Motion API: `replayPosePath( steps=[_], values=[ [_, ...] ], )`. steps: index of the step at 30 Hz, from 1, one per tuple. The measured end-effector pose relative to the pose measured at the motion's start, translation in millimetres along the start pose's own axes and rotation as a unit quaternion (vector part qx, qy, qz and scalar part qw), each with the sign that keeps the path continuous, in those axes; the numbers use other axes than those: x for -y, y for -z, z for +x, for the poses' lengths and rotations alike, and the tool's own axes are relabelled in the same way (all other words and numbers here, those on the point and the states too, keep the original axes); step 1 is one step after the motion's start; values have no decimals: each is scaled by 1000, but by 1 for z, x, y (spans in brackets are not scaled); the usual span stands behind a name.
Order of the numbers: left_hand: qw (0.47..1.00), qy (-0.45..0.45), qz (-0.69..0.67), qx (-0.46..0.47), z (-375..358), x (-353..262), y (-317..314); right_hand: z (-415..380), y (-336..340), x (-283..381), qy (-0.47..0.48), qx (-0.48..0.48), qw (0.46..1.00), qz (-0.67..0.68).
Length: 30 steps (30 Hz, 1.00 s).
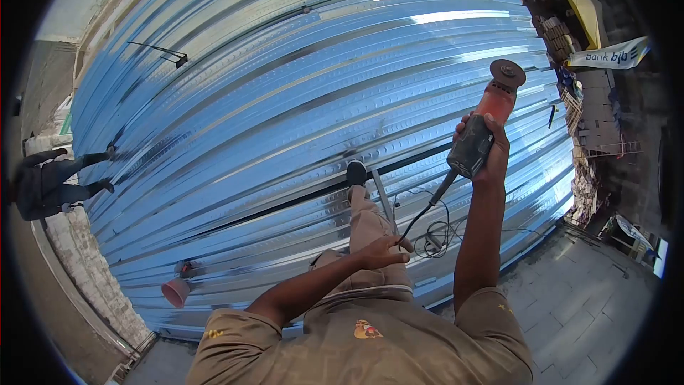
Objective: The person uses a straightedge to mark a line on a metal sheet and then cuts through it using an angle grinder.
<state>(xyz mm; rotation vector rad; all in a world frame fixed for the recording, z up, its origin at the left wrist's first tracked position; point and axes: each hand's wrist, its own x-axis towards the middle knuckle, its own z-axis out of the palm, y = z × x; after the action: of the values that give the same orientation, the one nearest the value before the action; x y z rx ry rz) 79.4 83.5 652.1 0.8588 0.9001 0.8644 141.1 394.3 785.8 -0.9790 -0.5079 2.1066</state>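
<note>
My right hand [491, 146] is wrapped round the body of an angle grinder [493, 110], holding it up with its round disc [507, 73] at the top. A black power cord [443, 189] leaves the grinder's lower end and runs down to my left hand [385, 252]. The left fingers are closed round the cord in front of my thigh. Loops of thin cable [436, 235] lie beyond that hand on the sheet-metal roofing [285, 135]. One shoe [356, 172] rests on the ribbed metal, beside a narrow metal bar [383, 196].
Another person [53, 182] is at the roof's left edge. A pink bucket [176, 291] sits at lower left with a small dark and red item [187, 269] beside it. A black thin-legged object [179, 60] lies at upper left. Rough masonry [584, 178] borders the right edge.
</note>
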Motion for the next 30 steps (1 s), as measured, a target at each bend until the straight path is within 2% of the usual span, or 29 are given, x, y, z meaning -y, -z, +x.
replayPosePath(
  steps=[1,2,3,4,6,7,9,10,12,14,16,17,20,22,25,27,28,30],
  values=[
    [993,91,60,50,-12,2,-18,-16,9,17,22,7,1000,-9],
    [992,89,59,61,-25,14,-48,-35,14,33,40,24,999,-26],
    [991,95,-21,87,-38,29,-82,-55,22,48,52,47,997,-28],
    [984,100,-99,109,-47,43,-112,-75,29,59,94,13,995,-28],
    [945,73,-207,243,-69,26,-164,-121,47,81,101,52,991,-69],
    [946,69,-203,242,-82,22,-189,-145,50,88,132,44,987,-76],
    [833,118,-336,423,-107,26,-230,-190,69,88,168,33,982,-81],
    [832,116,-332,428,-117,35,-241,-210,77,91,182,26,978,-100],
    [776,170,-453,404,-150,44,-282,-257,101,90,170,6,977,-131],
    [802,182,-438,364,-166,69,-299,-290,124,75,155,-38,966,-204],
    [911,242,-298,149,-177,103,-309,-314,132,49,198,-72,947,-243],
    [919,260,-271,121,-179,125,-310,-321,141,40,195,-73,943,-259],
    [904,293,-284,128,-181,131,-308,-317,166,8,171,-76,945,-270],
    [914,271,-275,126,-174,141,-314,-302,186,-17,154,-63,956,-241],
    [920,237,-261,170,-167,157,-320,-277,218,-54,111,-64,957,-261],
    [923,300,-218,105,-158,174,-317,-258,239,-74,82,-101,935,-330],
    [922,302,-222,102,-152,188,-308,-246,254,-86,80,-105,916,-378],
    [925,322,-200,6,-150,212,-287,-224,285,-106,41,-95,896,-432]
  ],
)
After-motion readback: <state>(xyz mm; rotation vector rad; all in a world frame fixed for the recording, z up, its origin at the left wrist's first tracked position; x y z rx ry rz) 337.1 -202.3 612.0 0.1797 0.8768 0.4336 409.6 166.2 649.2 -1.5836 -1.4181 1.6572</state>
